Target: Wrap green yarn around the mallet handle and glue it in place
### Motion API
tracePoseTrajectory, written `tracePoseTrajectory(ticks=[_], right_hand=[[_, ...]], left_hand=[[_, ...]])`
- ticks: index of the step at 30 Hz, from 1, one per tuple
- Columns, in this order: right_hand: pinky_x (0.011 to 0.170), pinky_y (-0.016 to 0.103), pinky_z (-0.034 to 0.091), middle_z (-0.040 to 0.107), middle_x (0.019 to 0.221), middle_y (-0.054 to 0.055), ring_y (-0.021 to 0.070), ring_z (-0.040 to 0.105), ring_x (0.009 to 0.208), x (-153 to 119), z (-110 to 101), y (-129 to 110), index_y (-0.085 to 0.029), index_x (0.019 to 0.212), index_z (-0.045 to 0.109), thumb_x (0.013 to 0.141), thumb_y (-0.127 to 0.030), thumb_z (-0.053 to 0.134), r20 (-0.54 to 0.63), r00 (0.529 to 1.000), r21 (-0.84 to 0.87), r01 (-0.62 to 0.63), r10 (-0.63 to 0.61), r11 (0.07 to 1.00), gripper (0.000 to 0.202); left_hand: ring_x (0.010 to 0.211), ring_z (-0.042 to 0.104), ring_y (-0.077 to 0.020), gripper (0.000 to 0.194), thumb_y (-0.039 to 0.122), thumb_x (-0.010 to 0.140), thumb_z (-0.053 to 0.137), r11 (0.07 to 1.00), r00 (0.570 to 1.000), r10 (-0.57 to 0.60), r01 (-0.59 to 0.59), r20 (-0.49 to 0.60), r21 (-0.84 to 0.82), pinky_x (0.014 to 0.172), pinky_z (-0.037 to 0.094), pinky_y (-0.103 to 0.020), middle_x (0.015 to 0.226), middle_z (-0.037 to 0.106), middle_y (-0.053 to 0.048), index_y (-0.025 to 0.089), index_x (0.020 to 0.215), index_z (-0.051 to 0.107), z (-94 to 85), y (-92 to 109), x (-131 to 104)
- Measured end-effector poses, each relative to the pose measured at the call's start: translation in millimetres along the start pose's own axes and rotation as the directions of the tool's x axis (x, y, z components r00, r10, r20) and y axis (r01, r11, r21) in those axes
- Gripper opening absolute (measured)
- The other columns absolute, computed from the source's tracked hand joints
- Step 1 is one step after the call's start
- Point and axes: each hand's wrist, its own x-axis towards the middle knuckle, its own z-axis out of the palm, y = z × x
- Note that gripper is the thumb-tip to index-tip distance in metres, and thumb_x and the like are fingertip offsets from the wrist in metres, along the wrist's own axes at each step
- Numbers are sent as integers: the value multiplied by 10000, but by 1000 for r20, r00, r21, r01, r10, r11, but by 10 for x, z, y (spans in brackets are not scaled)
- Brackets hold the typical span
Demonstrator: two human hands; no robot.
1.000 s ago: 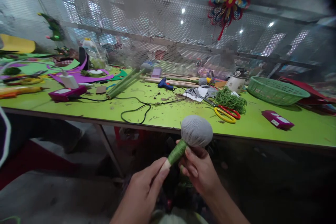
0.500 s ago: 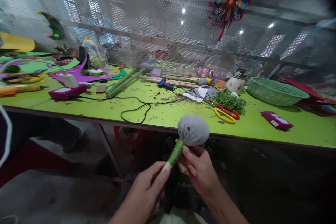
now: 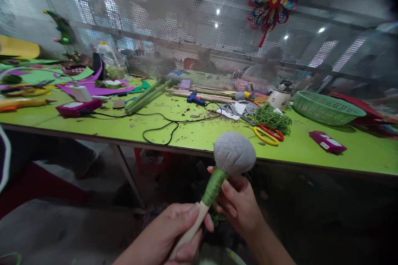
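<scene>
A padded ball of grey ribbed cloth [image 3: 234, 152] tops a pale wooden stick [image 3: 191, 232], which tilts up to the right in front of the table edge. Green yarn [image 3: 214, 187] is wound tightly around the stick just below the ball. My left hand [image 3: 174, 227] is closed around the bare stick beneath the winding. With thumb and fingers bent together, my right hand [image 3: 241, 201] pinches at the right side of the wound yarn; its fingertips are partly hidden behind it. Some loose green strands [image 3: 217, 218] hang below between the hands.
On the green table [image 3: 199, 134] lie scissors [image 3: 269, 134], a heap of green yarn [image 3: 273, 119], a blue glue gun [image 3: 195, 98], a black cable [image 3: 160, 129] and purple boxes [image 3: 328, 142]. A green basket [image 3: 329, 109] stands at the right. Green-wrapped stems [image 3: 144, 98] lie at the back.
The stick has turned in my hands, so the dark spot on the ball no longer shows. Ball and stick are slightly nearer, and my left hand sits lower, with more bare wood showing.
</scene>
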Motion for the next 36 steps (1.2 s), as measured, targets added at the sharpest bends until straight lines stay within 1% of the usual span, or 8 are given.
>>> tracePoseTrajectory(ticks=[4, 9, 14, 18, 23, 26, 32, 36], right_hand=[[383, 172, 380, 336, 402, -99, 34, 232, 366, 47, -8, 29, -162, 979, 727, 759, -302, 720, -97, 995, -30, -27, 24, 999, 261], [392, 178, 356, 262, 364, -130, 32, 170, 359, 105, -11, 46, -161, 1047, 705, 778, -263, 710, -89, 996, -26, -7, 4, 1000, 289], [394, 177, 342, 237, 363, -135, 27, 163, 349, 59, -19, 22, -139, 1016, 715, 802, -259, 683, -43, 999, 26, -25, 26, 999, 248], [400, 189, 366, 268, 368, -124, 28, 188, 340, 10, -29, 4, -144, 1003, 722, 796, -259, 688, -33, 999, 16, -16, 16, 1000, 239], [385, 192, 349, 282, 371, -115, 37, 202, 344, 21, -37, -13, -155, 991, 730, 769, -289, 713, -38, 999, 0, -27, 27, 1000, 260], [379, 180, 320, 262, 380, -122, 35, 177, 358, 64, -44, -4, -143, 993, 722, 773, -297, 710, -73, 997, -20, -41, 40, 999, 269], [360, 162, 278, 317, 379, -109, 31, 231, 358, 121, -60, 67, -124, 906, 723, 730, -301, 745, -126, 992, -139, -4, -14, 990, 251], [366, 174, 337, 344, 374, -103, 41, 277, 352, 88, -69, 82, -123, 934, 711, 738, -338, 732, -114, 993, -156, -21, 3, 988, 292]], left_hand=[[321, 394, -74, 393, 502, 858, 468, 909, 948, 205, -92, -243, 406, 331, 282, -163, 459, 545, 18, 147, 883, 634, -28, -7, 63], [942, 592, -225, 206, 364, 793, 627, 528, 666, 695, -218, -270, 821, 857, 425, -247, 942, 687, -35, 236, 930, 713, -106, -7, 66], [376, 302, -70, 390, 490, 863, 476, 796, 912, 320, -112, -256, 594, 372, 218, -175, 442, 422, 57, 170, 897, 695, -66, 67, 0], [319, 162, -31, 436, 524, 869, 443, 961, 979, 108, -58, -175, 271, 333, 95, -180, 420, 369, 86, 142, 913, 648, -9, 118, -64], [263, 176, -28, 384, 489, 890, 414, 998, 996, 14, -8, -87, 69, 273, 112, -163, 409, 434, 74, 155, 921, 603, -27, 33, -12], [280, 300, -55, 407, 518, 881, 405, 967, 975, 105, -55, -193, 248, 292, 186, -160, 432, 522, 34, 162, 924, 597, -79, -66, 77], [795, 576, -167, 262, 399, 828, 579, 558, 712, 633, -146, -305, 817, 712, 417, -203, 841, 668, -13, 221, 990, 683, -189, -138, 83], [419, 323, -67, 354, 467, 843, 530, 802, 900, 331, -110, -284, 588, 388, 232, -168, 490, 429, 59, 163, 957, 671, -177, -36, -19]])
